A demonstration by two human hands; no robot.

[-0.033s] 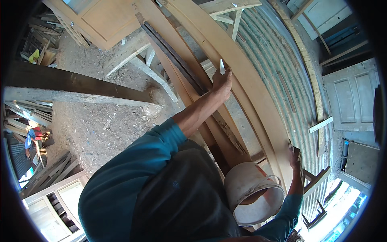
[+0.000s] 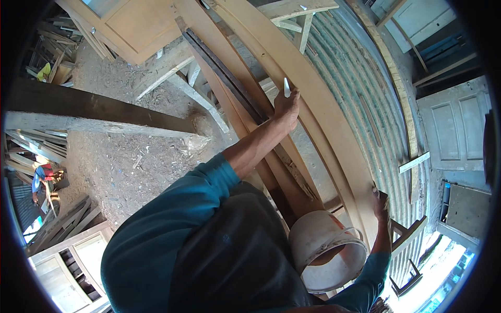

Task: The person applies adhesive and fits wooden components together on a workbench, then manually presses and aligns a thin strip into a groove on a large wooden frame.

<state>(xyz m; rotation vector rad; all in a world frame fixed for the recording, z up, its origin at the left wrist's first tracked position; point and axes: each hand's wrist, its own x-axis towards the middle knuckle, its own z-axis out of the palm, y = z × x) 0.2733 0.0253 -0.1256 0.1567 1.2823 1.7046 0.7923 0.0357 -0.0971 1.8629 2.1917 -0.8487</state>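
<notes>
A long light-brown wooden board [image 2: 326, 117] with a stepped edge curves across the middle of the view. My left hand [image 2: 287, 107] is closed at its near-left edge, and a white, tapered, blade-like piece [image 2: 286, 87] sticks up from the fingers. Farther down, at the board's right edge, my right hand [image 2: 381, 206] is closed with the thumb side toward the wood. What it holds is too dark and small to make out. Between my body and the board sits a dirty white bucket [image 2: 326, 250], tipped so that its mouth faces me, with brownish material inside.
Other brown boards and a dark grooved strip [image 2: 224, 75] lie left of the long board. Wooden trestles [image 2: 201, 99], a thick post [image 2: 99, 112], corrugated sheeting [image 2: 360, 99] and a panelled door [image 2: 454, 125] surround me. Another person [image 2: 44, 177] is far left near scrap wood.
</notes>
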